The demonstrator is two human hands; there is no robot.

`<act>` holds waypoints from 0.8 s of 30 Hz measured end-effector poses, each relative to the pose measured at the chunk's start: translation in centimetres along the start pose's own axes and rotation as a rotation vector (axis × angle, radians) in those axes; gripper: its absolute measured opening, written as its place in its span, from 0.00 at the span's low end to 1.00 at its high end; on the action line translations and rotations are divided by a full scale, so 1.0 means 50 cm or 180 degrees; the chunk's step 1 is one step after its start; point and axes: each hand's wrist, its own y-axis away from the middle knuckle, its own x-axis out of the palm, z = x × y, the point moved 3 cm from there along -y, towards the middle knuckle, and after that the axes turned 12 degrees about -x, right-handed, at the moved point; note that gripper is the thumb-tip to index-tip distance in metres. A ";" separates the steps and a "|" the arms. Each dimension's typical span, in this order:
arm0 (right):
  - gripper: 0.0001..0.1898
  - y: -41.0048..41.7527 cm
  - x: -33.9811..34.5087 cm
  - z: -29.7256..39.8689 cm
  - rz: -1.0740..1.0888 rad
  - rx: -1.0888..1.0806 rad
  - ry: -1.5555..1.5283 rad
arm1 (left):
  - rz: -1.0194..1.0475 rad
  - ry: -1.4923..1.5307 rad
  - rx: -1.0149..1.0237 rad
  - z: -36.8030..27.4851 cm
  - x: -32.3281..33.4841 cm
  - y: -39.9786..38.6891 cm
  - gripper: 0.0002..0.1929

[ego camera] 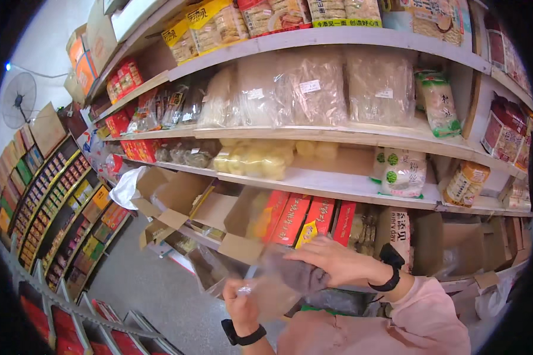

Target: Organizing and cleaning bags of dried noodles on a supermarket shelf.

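My left hand [242, 306] grips the edge of a clear plastic package [273, 298], held in front of my chest. What the package contains is blurred. A grey-brown cloth [305, 271] lies bunched under the fingers of my right hand [335, 262], against the upper side of the package. Both wrists wear black bands. Just beyond my hands, red boxes [292, 217] bearing writing stand in a row on a low shelf, with a small yellow packet [307, 234] in front of them.
Bagged noodles [320, 95] line the middle shelf [337, 133]. Below it sit yellow bagged bundles [253, 159] and a white vermicelli pack [402, 173]. Opened cardboard boxes [173, 191] jut out over the grey floor [146, 275]. Stocked racks [53, 199] stand at the left.
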 end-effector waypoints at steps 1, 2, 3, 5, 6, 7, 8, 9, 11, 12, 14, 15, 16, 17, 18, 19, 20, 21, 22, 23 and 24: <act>0.40 0.008 0.005 -0.010 -0.0086 0.0032 0.0023 | 0.0042 -0.0113 0.0003 0.004 -0.010 0.000 0.10; 0.40 0.015 0.006 -0.024 -0.0091 0.0016 0.0016 | 0.0082 -0.0226 0.0007 0.007 -0.016 -0.003 0.12; 0.42 0.030 0.005 -0.037 -0.0243 0.0152 -0.0234 | 0.0089 -0.0232 -0.0008 0.009 -0.015 -0.005 0.12; 0.41 0.059 0.012 -0.069 -0.0702 0.0244 -0.0462 | -0.0025 0.0365 0.0082 0.004 -0.022 -0.008 0.12; 0.41 0.069 0.009 -0.075 -0.0709 0.0250 -0.0466 | -0.0023 0.0359 0.0075 0.004 -0.023 -0.013 0.12; 0.38 0.077 0.006 -0.080 -0.0678 0.0228 -0.0299 | 0.0046 0.0269 0.0095 0.002 -0.026 -0.018 0.13; 0.34 0.084 0.004 -0.084 -0.0648 0.0210 -0.0131 | 0.0116 0.0179 0.0111 0.001 -0.027 -0.024 0.13; 0.32 0.091 0.008 -0.091 -0.0575 0.0253 -0.0064 | 0.0107 0.0171 0.0097 0.002 -0.028 -0.028 0.13; 0.31 0.095 0.004 -0.102 -0.0850 0.0091 -0.0150 | 0.0138 0.0207 -0.0016 0.007 -0.028 -0.037 0.13; 0.29 0.096 -0.001 -0.104 -0.1130 -0.0072 -0.0213 | 0.0140 0.0197 -0.0043 0.008 -0.024 -0.041 0.13; 0.28 0.093 -0.010 -0.098 -0.1223 -0.0010 -0.0227 | 0.0034 0.0338 0.0010 0.008 -0.015 -0.046 0.14; 0.27 0.093 -0.012 -0.095 -0.1305 0.0028 -0.0232 | 0.0036 0.0326 -0.0017 0.008 -0.016 -0.048 0.14; 0.27 0.094 -0.008 -0.094 -0.1319 0.0050 -0.0241 | 0.0020 0.0416 -0.0012 0.008 -0.018 -0.049 0.14; 0.26 0.096 -0.007 -0.096 -0.1563 0.0116 -0.0428 | 0.0003 0.0506 -0.0004 0.008 -0.022 -0.050 0.14; 0.25 0.097 -0.006 -0.097 -0.1807 0.0172 -0.0608 | 0.0009 0.0496 -0.0016 0.008 -0.027 -0.051 0.14; 0.25 0.098 -0.002 -0.097 -0.1820 0.0178 -0.0609 | 0.0050 0.0602 -0.0028 0.008 -0.034 -0.051 0.14; 0.25 0.103 0.004 -0.100 -0.1885 0.0303 -0.0821 | 0.0091 0.0709 -0.0038 0.006 -0.038 -0.050 0.14; 0.25 0.104 0.009 -0.103 -0.1941 0.0426 -0.1031 | 0.0095 0.0706 -0.0041 0.005 -0.036 -0.050 0.14; 0.25 0.101 0.010 -0.095 -0.1945 0.0425 -0.1029 | -0.0056 0.0707 0.0011 0.003 -0.033 -0.047 0.14; 0.26 0.099 0.009 -0.087 -0.2110 0.0600 -0.1258 | -0.0206 0.0709 0.0064 -0.001 -0.033 -0.045 0.14; 0.28 0.099 0.008 -0.083 -0.2272 0.0772 -0.1482 | -0.0198 0.0712 0.0068 -0.003 -0.035 -0.044 0.14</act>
